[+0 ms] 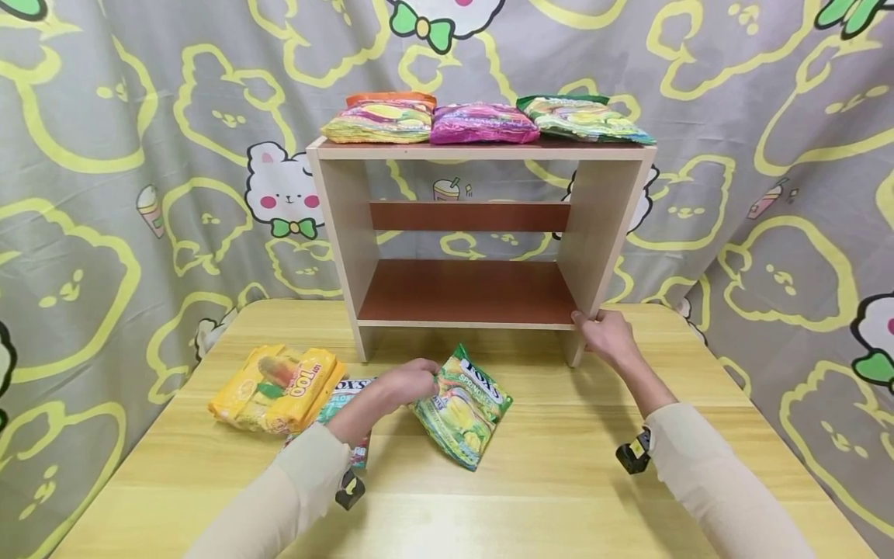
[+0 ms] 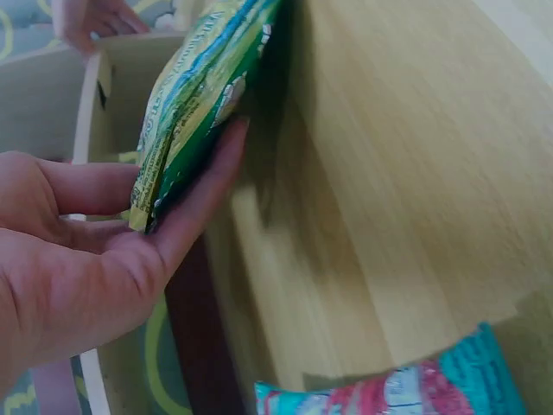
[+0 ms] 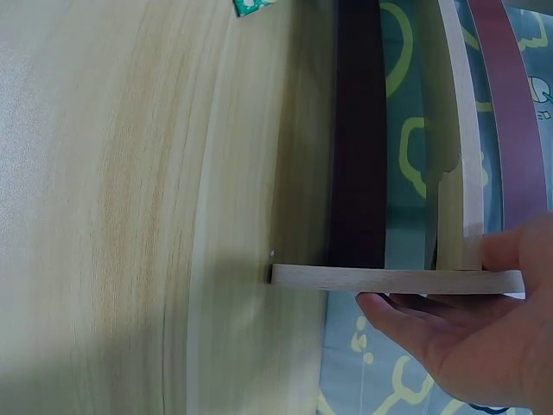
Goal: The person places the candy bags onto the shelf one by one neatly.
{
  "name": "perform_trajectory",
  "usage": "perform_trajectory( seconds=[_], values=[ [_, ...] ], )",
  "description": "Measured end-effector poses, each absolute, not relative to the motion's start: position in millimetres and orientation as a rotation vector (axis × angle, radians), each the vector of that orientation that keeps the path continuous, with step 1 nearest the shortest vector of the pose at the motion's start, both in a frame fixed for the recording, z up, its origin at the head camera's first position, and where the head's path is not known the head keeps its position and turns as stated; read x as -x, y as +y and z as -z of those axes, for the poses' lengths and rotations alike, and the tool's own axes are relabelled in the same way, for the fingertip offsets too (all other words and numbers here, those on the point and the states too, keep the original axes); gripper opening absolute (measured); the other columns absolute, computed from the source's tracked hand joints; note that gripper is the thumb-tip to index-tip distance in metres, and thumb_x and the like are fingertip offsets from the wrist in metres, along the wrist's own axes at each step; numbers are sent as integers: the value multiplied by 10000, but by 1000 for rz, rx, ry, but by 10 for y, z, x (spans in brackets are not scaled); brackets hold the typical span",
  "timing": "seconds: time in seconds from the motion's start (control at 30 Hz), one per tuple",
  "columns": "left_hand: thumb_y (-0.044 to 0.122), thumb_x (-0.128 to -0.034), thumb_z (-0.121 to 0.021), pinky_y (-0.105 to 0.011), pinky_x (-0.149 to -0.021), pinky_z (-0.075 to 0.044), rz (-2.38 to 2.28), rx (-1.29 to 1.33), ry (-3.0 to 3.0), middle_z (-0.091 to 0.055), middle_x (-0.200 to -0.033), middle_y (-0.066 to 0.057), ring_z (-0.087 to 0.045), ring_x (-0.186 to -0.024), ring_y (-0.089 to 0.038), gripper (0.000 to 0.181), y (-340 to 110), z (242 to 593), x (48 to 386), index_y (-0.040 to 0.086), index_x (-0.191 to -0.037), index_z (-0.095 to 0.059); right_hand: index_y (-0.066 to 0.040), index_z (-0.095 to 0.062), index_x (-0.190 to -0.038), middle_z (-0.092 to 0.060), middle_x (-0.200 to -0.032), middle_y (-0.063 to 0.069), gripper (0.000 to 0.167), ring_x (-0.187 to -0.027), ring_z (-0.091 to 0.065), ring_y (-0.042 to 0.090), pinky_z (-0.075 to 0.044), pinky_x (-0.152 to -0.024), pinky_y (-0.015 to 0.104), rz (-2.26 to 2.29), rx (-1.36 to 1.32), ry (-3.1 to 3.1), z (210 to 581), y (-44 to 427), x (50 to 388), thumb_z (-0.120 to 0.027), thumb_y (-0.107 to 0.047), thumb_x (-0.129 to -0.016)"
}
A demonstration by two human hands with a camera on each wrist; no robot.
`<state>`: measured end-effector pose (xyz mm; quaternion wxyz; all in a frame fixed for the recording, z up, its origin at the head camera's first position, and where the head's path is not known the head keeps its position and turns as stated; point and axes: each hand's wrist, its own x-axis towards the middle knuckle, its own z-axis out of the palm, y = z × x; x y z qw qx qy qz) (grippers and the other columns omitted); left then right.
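Note:
My left hand [image 1: 408, 382] pinches the upper left edge of a green FOX'S candy bag [image 1: 464, 411], tilted over the table. In the left wrist view, the thumb and fingers of that hand [image 2: 95, 268] lie on either side of the bag's [image 2: 203, 95] edge. My right hand [image 1: 609, 335] grips the right side panel of a small two-tier shelf [image 1: 468, 291] near its lower board. The right wrist view shows the thumb on the inner side of the panel [image 3: 389, 279] and the fingers on the outer side.
Three candy bags lie on the shelf top: orange-yellow [image 1: 384, 118], magenta [image 1: 484, 124] and green [image 1: 587, 119]. Left on the wooden table [image 1: 545, 481] are a yellow package [image 1: 275, 388] and a teal FOX'S bag [image 1: 359, 450], partly behind my left arm. A patterned curtain [image 1: 789, 194] surrounds the table.

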<state>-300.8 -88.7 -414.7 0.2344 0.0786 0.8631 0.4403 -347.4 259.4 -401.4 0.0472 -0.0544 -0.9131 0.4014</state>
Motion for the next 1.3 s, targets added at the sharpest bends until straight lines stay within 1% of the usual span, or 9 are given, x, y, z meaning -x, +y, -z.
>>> perform_trajectory(
  seconds=[0.1, 0.2, 0.3, 0.43, 0.77, 0.9, 1.0, 1.17, 1.3],
  values=[
    [79, -939, -532, -443, -808, -499, -1188, -180, 2369, -439, -1525, -222, -563, -1129, -335, 575, -907, 4158, 3002, -3, -1499, -427, 64, -685, -1194, -673, -1227, 297, 579, -980, -736, 392, -547, -721, 271, -1229, 163, -2792, 4010, 2589, 3479, -465, -441, -1020],
    [193, -1003, -561, -574, -1061, -447, -1207, -175, 2338, -474, -1509, -230, -468, -1371, -410, 559, -919, 4172, 2995, 15, -1512, -412, 62, -683, -1201, -669, -1236, 295, 585, -978, -737, 388, -547, -724, 275, -1227, 167, -2795, 4007, 2586, 3478, -461, -448, -1019],
    [260, -1003, -633, -561, -1034, -500, -1298, -173, 2223, -628, -1308, -241, -623, -1212, -410, 652, -922, 4213, 2986, 14, -1534, -346, 64, -684, -1193, -669, -1236, 295, 589, -979, -737, 389, -546, -729, 282, -1224, 173, -2801, 4008, 2585, 3477, -458, -451, -1020],
    [196, -923, -754, -505, -724, -624, -1341, -206, 2150, -723, -964, -158, -739, -789, -297, 754, -903, 4276, 2967, 38, -1512, -310, 60, -686, -1189, -673, -1230, 286, 581, -986, -733, 388, -539, -725, 281, -1231, 178, -2803, 4003, 2582, 3475, -460, -449, -1021],
    [118, -845, -822, -400, -655, -619, -1319, -195, 2342, -678, -1080, -171, -709, -689, -234, 870, -868, 4356, 2949, -5, -1543, -318, 53, -693, -1175, -698, -1164, 264, 549, -915, -748, 342, -531, -699, 264, -1236, 187, -2785, 3995, 2570, 3471, -475, -427, -1022],
    [172, -815, -850, -505, -997, -537, -1262, -192, 2448, -594, -1355, -233, -675, -1090, -356, 917, -861, 4375, 2948, -4, -1552, -334, 54, -692, -1175, -701, -1161, 259, 543, -931, -746, 335, -540, -701, 259, -1242, 189, -2781, 3994, 2565, 3473, -479, -421, -1020],
    [203, -798, -864, -601, -1172, -335, -1226, -185, 2514, -486, -1510, -224, -442, -1401, -432, 913, -857, 4400, 2947, 3, -1540, -371, 57, -688, -1189, -694, -1184, 268, 550, -953, -743, 347, -541, -705, 254, -1243, 188, -2783, 3994, 2562, 3474, -477, -422, -1020],
    [190, -800, -860, -604, -1166, -344, -1251, -184, 2523, -476, -1528, -211, -415, -1424, -438, 875, -852, 4419, 2940, 14, -1528, -406, 60, -688, -1191, -690, -1191, 278, 552, -948, -744, 364, -538, -699, 258, -1231, 184, -2783, 3997, 2566, 3472, -475, -420, -1020],
    [166, -809, -851, -585, -1147, -382, -1277, -189, 2501, -624, -1357, -185, -553, -1287, -388, 810, -839, 4413, 2939, 12, -1499, -456, 61, -686, -1192, -687, -1195, 281, 550, -951, -742, 370, -538, -692, 259, -1231, 179, -2781, 4002, 2569, 3469, -474, -417, -1022]
  ],
)
